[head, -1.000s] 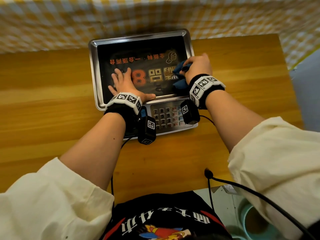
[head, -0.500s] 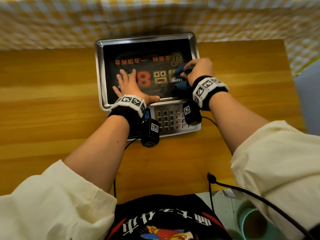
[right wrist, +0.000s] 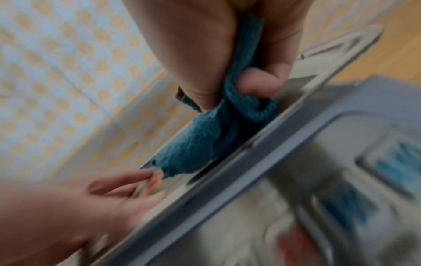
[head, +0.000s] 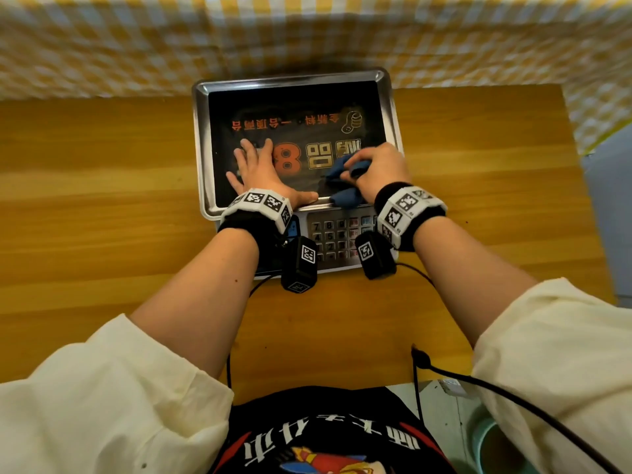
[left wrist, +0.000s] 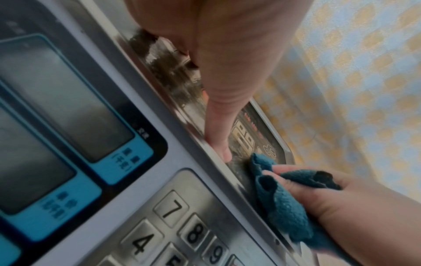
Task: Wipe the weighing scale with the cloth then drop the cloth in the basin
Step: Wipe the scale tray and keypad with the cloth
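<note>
The weighing scale (head: 294, 97) has a steel pan with a black printed top and a keypad (head: 333, 237) at its near side; it stands at the far edge of the wooden table. My left hand (head: 260, 169) lies flat on the pan's left half with fingers spread; its thumb (left wrist: 218, 136) rests along the near rim. My right hand (head: 376, 169) grips a bunched blue cloth (head: 342, 179) and presses it on the pan's near right part. The cloth (left wrist: 282, 203) hangs over the pan's rim beside the keypad (left wrist: 187, 234). In the right wrist view the fingers curl round the cloth (right wrist: 205, 144).
The wooden table (head: 102, 200) stretches left and right of the scale. A yellow checked curtain (head: 136, 46) hangs behind it. A light green basin (head: 478, 436) sits on the floor at the lower right, below the table's near edge. Black cables (head: 513, 401) trail from the wrists.
My right hand has drawn the cloth nearer, from the pan's right middle toward its near rim. The left hand stays flat on the pan. The head view has shifted a little.
</note>
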